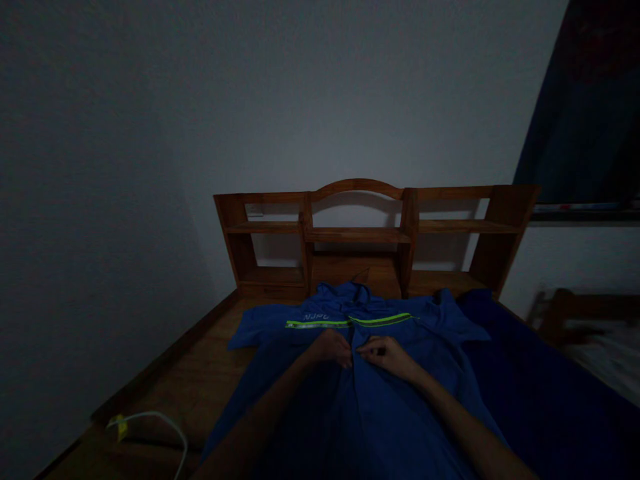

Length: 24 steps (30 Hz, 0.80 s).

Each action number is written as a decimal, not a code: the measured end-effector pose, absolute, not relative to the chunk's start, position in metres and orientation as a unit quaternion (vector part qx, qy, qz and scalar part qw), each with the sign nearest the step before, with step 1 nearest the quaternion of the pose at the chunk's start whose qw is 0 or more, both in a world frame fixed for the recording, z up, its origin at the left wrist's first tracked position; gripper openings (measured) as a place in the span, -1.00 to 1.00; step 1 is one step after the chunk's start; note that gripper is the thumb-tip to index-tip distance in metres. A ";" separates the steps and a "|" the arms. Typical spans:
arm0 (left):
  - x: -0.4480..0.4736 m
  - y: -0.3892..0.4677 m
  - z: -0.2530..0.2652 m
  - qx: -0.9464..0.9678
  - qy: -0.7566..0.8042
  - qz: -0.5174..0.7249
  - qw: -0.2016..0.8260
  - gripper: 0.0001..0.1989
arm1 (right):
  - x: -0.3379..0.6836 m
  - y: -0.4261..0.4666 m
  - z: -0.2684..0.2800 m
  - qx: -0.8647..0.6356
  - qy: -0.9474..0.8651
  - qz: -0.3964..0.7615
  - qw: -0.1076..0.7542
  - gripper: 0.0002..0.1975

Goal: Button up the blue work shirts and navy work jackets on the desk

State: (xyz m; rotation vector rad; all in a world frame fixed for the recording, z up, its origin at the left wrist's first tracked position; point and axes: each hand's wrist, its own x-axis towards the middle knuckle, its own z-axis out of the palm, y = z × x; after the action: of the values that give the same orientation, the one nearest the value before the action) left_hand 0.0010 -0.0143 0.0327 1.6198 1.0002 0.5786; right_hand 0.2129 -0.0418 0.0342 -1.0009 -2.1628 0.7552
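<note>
A blue short-sleeved work shirt (400, 420) lies spread out, its collar toward the wooden headboard. A yellow-green reflective stripe crosses its chest, with pale lettering above the stripe on the left. My left hand (331, 348) is closed at the left side of the front opening, just below the stripe. Pinched on the opposite front edge is my right hand (385, 355), thumb and forefinger together. Both hands are close to each other at the shirt's middle. The dim light hides any button or fastening between the fingers.
Behind the shirt stands a wooden headboard with shelves (357, 235). Dark blue cloth (540, 393) lies to the right. Bare wooden boards (210, 360) show at the left, with a white cable (160, 415) and yellow tag nearby. A window (590, 113) is at upper right.
</note>
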 end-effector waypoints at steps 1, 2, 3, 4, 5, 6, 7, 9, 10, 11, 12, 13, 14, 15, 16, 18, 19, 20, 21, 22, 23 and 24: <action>0.002 -0.013 0.031 0.664 0.423 0.255 0.562 -0.75 | 0.213 -0.041 0.033 -0.379 -0.813 0.299 0.326 -0.76; 0.003 -0.012 0.030 0.650 0.423 0.266 0.573 -0.74 | 0.214 -0.040 0.033 -0.376 -0.806 0.310 0.335 -0.76; 0.005 -0.010 0.029 0.643 0.422 0.275 0.577 -0.73 | 0.214 -0.039 0.034 -0.372 -0.800 0.321 0.344 -0.75; 0.008 -0.009 0.029 0.641 0.420 0.285 0.575 -0.73 | 0.215 -0.039 0.036 -0.370 -0.793 0.328 0.355 -0.75; 0.011 -0.007 0.029 0.639 0.418 0.296 0.575 -0.74 | 0.216 -0.039 0.039 -0.370 -0.786 0.331 0.368 -0.75; 0.015 -0.006 0.029 0.638 0.413 0.310 0.571 -0.75 | 0.217 -0.038 0.042 -0.372 -0.779 0.329 0.382 -0.75; 0.018 -0.006 0.029 0.640 0.406 0.327 0.564 -0.77 | 0.218 -0.038 0.045 -0.376 -0.772 0.322 0.398 -0.75; 0.024 -0.008 0.030 0.654 0.381 0.368 0.540 -0.83 | 0.219 -0.037 0.048 -0.384 -0.763 0.305 0.421 -0.76; 0.025 -0.010 0.030 0.662 0.366 0.387 0.527 -0.86 | 0.219 -0.036 0.049 -0.389 -0.760 0.298 0.427 -0.77; 0.026 -0.012 0.030 0.671 0.352 0.402 0.514 -0.89 | 0.219 -0.036 0.049 -0.394 -0.758 0.292 0.430 -0.78; 0.026 -0.014 0.029 0.677 0.344 0.412 0.503 -0.91 | 0.218 -0.036 0.049 -0.399 -0.756 0.288 0.430 -0.79; 0.026 -0.016 0.028 0.681 0.341 0.418 0.495 -0.91 | 0.217 -0.036 0.048 -0.404 -0.756 0.284 0.429 -0.81; 0.026 -0.018 0.028 0.683 0.341 0.422 0.489 -0.91 | 0.216 -0.036 0.047 -0.409 -0.756 0.280 0.428 -0.82; 0.026 -0.019 0.027 0.684 0.343 0.426 0.483 -0.91 | 0.215 -0.036 0.047 -0.412 -0.755 0.278 0.427 -0.83; 0.025 -0.019 0.025 0.685 0.345 0.427 0.479 -0.91 | 0.215 -0.036 0.046 -0.415 -0.755 0.279 0.424 -0.84; 0.025 -0.020 0.023 0.681 0.350 0.431 0.477 -0.93 | 0.213 -0.037 0.044 -0.422 -0.752 0.286 0.418 -0.85; 0.026 -0.021 0.022 0.677 0.352 0.433 0.480 -0.93 | 0.213 -0.036 0.043 -0.425 -0.749 0.291 0.416 -0.85; 0.026 -0.021 0.021 0.671 0.355 0.437 0.482 -0.93 | 0.212 -0.036 0.042 -0.428 -0.747 0.298 0.412 -0.84; 0.026 -0.022 0.019 0.665 0.360 0.441 0.483 -0.93 | 0.212 -0.036 0.040 -0.431 -0.744 0.306 0.409 -0.84; 0.027 -0.023 0.018 0.660 0.365 0.446 0.482 -0.92 | 0.212 -0.035 0.039 -0.433 -0.741 0.314 0.406 -0.83; 0.027 -0.023 0.017 0.654 0.372 0.451 0.480 -0.92 | 0.211 -0.035 0.037 -0.433 -0.738 0.323 0.404 -0.83; 0.027 -0.024 0.017 0.647 0.378 0.455 0.481 -0.91 | 0.211 -0.034 0.036 -0.433 -0.736 0.331 0.401 -0.83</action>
State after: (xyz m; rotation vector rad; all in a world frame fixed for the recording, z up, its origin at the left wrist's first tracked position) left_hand 0.0271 -0.0236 0.0168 1.5779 0.9224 1.1099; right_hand 0.2108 -0.0342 0.0359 -1.0941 -1.8619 0.8356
